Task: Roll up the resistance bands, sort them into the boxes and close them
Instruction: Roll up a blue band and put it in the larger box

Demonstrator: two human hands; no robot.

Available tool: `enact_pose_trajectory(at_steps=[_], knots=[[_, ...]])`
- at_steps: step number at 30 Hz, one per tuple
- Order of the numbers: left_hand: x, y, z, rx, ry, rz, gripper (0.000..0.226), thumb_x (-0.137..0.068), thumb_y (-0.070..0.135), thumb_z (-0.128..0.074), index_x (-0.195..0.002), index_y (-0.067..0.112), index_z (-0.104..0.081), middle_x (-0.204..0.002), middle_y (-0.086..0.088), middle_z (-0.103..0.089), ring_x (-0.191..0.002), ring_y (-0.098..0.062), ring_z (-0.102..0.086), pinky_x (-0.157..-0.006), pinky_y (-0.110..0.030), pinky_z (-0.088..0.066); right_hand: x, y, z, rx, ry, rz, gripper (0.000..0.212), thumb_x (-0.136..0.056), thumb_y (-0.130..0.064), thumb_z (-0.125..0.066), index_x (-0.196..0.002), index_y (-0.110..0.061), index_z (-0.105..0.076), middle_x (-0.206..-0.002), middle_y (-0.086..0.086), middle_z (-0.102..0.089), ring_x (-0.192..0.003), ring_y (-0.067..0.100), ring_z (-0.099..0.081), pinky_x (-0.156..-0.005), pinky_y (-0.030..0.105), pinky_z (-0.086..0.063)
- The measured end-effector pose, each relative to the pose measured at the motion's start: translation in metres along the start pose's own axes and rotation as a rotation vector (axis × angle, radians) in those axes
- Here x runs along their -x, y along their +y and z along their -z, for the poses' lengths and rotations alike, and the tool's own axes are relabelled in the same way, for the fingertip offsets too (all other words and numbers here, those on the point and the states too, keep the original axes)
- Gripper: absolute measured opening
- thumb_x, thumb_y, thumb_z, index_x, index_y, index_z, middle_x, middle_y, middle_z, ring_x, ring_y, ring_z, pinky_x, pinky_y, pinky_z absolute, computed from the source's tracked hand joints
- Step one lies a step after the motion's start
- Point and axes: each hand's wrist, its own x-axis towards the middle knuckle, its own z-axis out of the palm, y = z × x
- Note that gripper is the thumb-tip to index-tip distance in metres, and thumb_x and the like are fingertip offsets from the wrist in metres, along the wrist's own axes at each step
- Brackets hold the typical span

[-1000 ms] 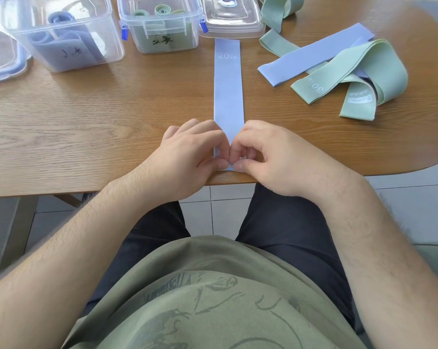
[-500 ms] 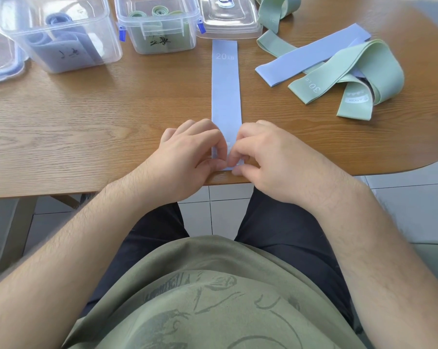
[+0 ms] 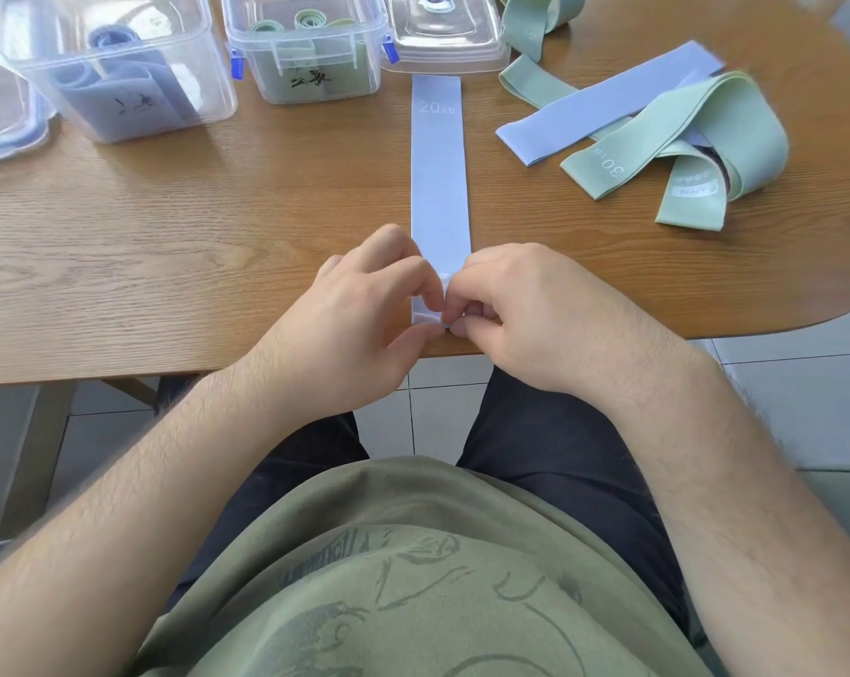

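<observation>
Both hands, left [image 3: 359, 315] and right [image 3: 520, 310], pinched the near end of a blue 20 LB resistance band [image 3: 438, 188] lying flat on the wooden surface [image 3: 217, 237].

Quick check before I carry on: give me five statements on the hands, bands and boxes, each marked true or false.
1. Both hands pinch the near end of the flat blue band. True: left hand and right hand meet there.
2. That band is printed 30 LB. False: it reads 20 LB; the 30 LB print is on a green band to the right.
3. The green box already holds rolled bands. True.
4. The blue box is closed with its lid. False: it stands open.
5. No bands are left loose on the table. False: a blue band and green ones lie in a pile at right.
</observation>
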Motion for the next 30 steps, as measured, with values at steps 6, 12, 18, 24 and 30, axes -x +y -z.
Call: enact_pose_trajectory(at_steps=[6,12,18,24,30], knots=[[-0.001,-0.005,-0.006,-0.157,0.018,-0.017,0.014,-0.089,0.036,-0.058,-0.093,0.023,-0.064,-0.094,0.011,-0.058,-0.105,-0.018,-0.053,-0.083,-0.028,-0.023,-0.001,0.001,-0.001,-0.014,0.002,0.001,0.012,-0.095,-0.021,-0.061,-0.096,-0.023,-0.073,-0.080,-0.014,-0.047,-0.083,0.007,-0.046,-0.073,0.026,-0.037],[-0.004,-0.009,-0.007,-0.254,0.048,-0.075,0.022,-0.092,0.041,-0.054,-0.089,0.023,-0.066,-0.089,0.014,-0.060,-0.107,-0.020,-0.052,-0.085,-0.030,-0.023,0.002,0.001,0.001,-0.050,0.009,-0.022,0.006,-0.095,-0.020,-0.061,-0.094,-0.024,-0.065,-0.079,-0.014,-0.050,-0.081,0.009,-0.049,-0.070,0.028,-0.043],[-0.008,-0.008,-0.008,-0.279,0.065,-0.089,0.030,-0.094,0.035,-0.041,-0.089,0.021,-0.068,-0.086,0.011,-0.062,-0.101,-0.024,-0.055,-0.081,-0.034,-0.026,0.002,0.002,0.001,-0.072,-0.028,-0.034,0.004,-0.094,-0.027,-0.061,-0.094,-0.026,-0.065,-0.086,-0.012,-0.054,-0.086,0.009,-0.053,-0.077,0.032,-0.048],[-0.011,-0.004,-0.008,-0.300,0.042,-0.047,0.032,-0.092,0.031,-0.032,-0.090,0.019,-0.062,-0.083,0.010,-0.062,-0.096,-0.026,-0.056,-0.076,-0.034,-0.025,-0.003,0.008,0.001,-0.102,-0.062,-0.060,0.004,-0.097,-0.026,-0.062,-0.096,-0.027,-0.066,-0.083,-0.014,-0.050,-0.079,0.006,-0.049,-0.071,0.024,-0.038],[-0.014,-0.004,-0.011,-0.273,0.071,-0.024,0.036,-0.089,0.032,-0.031,-0.088,0.019,-0.065,-0.081,0.011,-0.047,-0.083,-0.026,-0.051,-0.072,-0.035,-0.032,-0.007,0.013,0.004,-0.192,-0.068,-0.104,0.009,-0.099,-0.025,-0.060,-0.095,-0.031,-0.066,-0.080,-0.016,-0.056,-0.075,0.000,-0.053,-0.063,0.019,-0.037]])
